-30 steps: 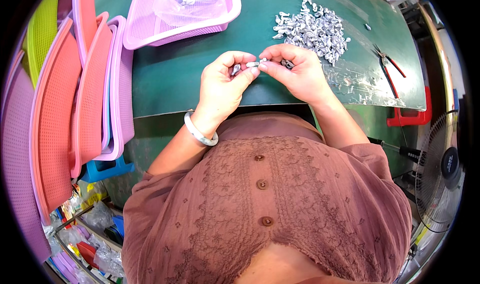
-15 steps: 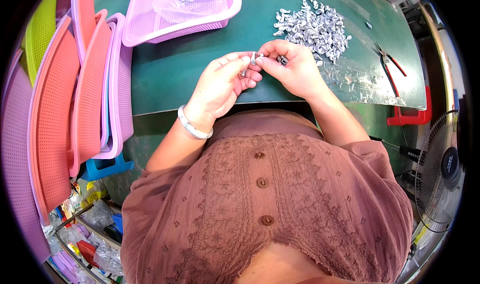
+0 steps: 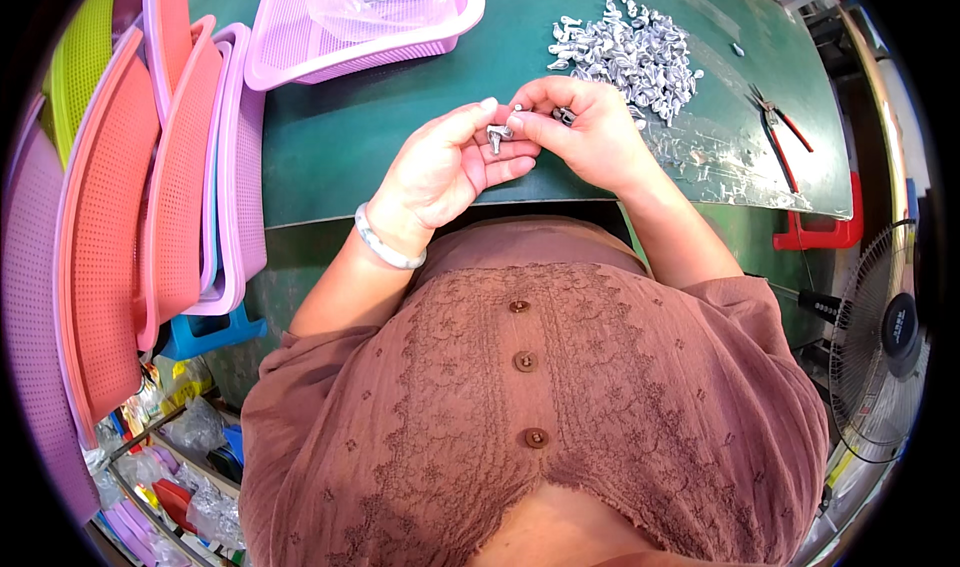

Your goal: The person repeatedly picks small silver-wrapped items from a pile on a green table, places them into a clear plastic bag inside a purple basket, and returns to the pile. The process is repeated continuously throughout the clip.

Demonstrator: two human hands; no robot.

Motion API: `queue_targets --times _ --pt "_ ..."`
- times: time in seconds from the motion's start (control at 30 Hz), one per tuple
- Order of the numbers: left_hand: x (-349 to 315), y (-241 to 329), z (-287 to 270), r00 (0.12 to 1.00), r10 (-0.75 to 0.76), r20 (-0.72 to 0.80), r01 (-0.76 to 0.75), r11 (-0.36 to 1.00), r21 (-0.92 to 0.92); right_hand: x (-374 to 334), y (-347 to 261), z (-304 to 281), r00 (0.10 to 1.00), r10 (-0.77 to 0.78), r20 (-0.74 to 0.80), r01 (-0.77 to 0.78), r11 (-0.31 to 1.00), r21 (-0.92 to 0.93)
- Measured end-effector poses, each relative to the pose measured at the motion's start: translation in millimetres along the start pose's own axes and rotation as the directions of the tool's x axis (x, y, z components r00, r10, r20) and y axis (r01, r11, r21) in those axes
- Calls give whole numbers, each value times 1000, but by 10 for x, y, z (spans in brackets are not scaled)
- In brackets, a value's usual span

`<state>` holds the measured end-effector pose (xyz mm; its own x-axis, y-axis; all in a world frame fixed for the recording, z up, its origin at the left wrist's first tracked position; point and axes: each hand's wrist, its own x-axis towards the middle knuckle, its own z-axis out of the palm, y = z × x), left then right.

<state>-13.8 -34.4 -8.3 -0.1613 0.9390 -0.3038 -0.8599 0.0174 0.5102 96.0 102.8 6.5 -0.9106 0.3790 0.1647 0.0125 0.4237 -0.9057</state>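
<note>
My left hand (image 3: 440, 162), palm turned up, holds a few small silver metal parts (image 3: 496, 137) across its half-curled fingers, with the thumb lifted off them. Close against its fingertips, my right hand (image 3: 595, 137) pinches a tiny metal piece (image 3: 518, 109) between thumb and forefinger. More dark metal parts (image 3: 563, 116) are tucked in the curl of its other fingers. Just beyond the right hand a heap of small grey metal parts (image 3: 635, 57) is spread on the green table (image 3: 340, 157). Their exact kind is too small to make out.
A lilac basket (image 3: 420, 42) with a clear plastic bag (image 3: 385, 2) stands at the back left. Stacked coral baskets (image 3: 110, 227) crowd the left side. Red-handled pliers (image 3: 775, 132) and one loose part (image 3: 738, 50) lie at right, with a fan (image 3: 880, 337) beyond the table's edge.
My left thumb has risen from the metal parts and the fingers have opened a little, so the parts lie more exposed. The right hand keeps its pinch, nearly in place.
</note>
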Motion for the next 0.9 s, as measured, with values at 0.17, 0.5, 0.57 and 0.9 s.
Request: queue_targets --times 0.17,0.5,0.57,0.9 --pt "-21 2 -5 1000 -5 18 4 997 73 -2 -24 -9 998 48 52 -54 991 121" --pt "-32 -32 45 999 51 -17 -49 994 95 -42 -44 -31 997 43 61 -54 979 195" --pt "-42 -29 57 997 63 -50 -57 991 120 -42 -23 -24 997 67 43 -74 977 198" --pt "-80 -31 102 986 133 -102 -106 966 236 -65 -147 -122 988 140 56 -148 972 180"
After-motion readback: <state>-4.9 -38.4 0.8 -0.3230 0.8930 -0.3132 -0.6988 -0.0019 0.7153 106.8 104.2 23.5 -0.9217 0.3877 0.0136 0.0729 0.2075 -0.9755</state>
